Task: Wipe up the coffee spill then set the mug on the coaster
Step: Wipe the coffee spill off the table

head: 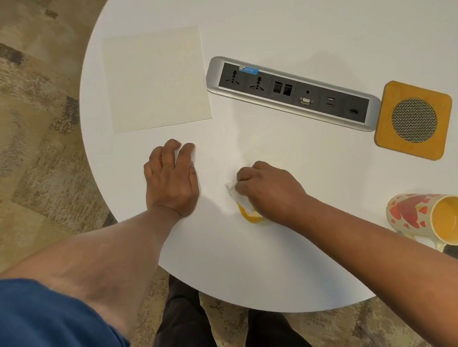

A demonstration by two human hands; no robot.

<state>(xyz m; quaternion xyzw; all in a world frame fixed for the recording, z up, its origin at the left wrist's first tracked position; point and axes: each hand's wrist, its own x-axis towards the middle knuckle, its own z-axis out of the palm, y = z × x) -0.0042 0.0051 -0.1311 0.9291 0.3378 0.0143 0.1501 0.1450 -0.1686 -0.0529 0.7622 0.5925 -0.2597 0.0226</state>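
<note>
A stained tissue (242, 200) is gripped by the right hand (272, 188) at centre frame (left hand (172, 179) laid flat, fingers spread, on the table (262, 14)).

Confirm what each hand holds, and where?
Right hand grips a crumpled tissue, bunched under its fingers. Left hand holds nothing, flat on the table.
</note>
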